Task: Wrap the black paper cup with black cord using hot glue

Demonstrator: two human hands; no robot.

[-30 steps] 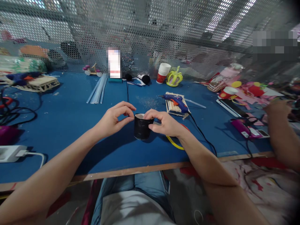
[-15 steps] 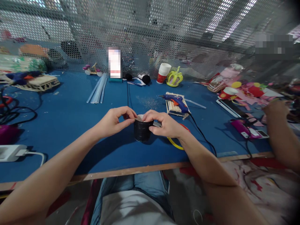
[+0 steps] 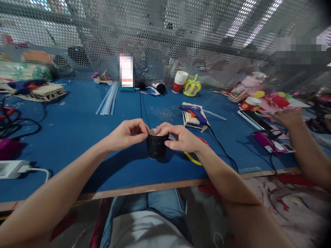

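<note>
A black-wrapped cup [image 3: 156, 147] with a pale inside is between my hands, just above or on the blue table. My left hand [image 3: 133, 132] pinches its rim on the left side with thumb and fingers. My right hand [image 3: 178, 137] grips the right side of the rim, its thumb outside and its fingers reaching over into the cup. A yellow and red ring-shaped thing [image 3: 192, 157] lies partly hidden behind my right wrist. Beyond my right hand a blue glue gun [image 3: 195, 113] rests on a small rack of wooden sticks [image 3: 190, 121].
Clear glue sticks [image 3: 108, 100] lie at the back left. Stacked paper cups [image 3: 180, 82] and a yellow-green basket-like craft [image 3: 191, 86] stand near the mesh wall [image 3: 155, 44]. A white power strip [image 3: 14, 168] sits at the left. Another person's hand [image 3: 289, 119] is over the right side.
The cup stands slightly lower and more upright, with both hands still at its rim. At the right, the other person's hand has moved left.
</note>
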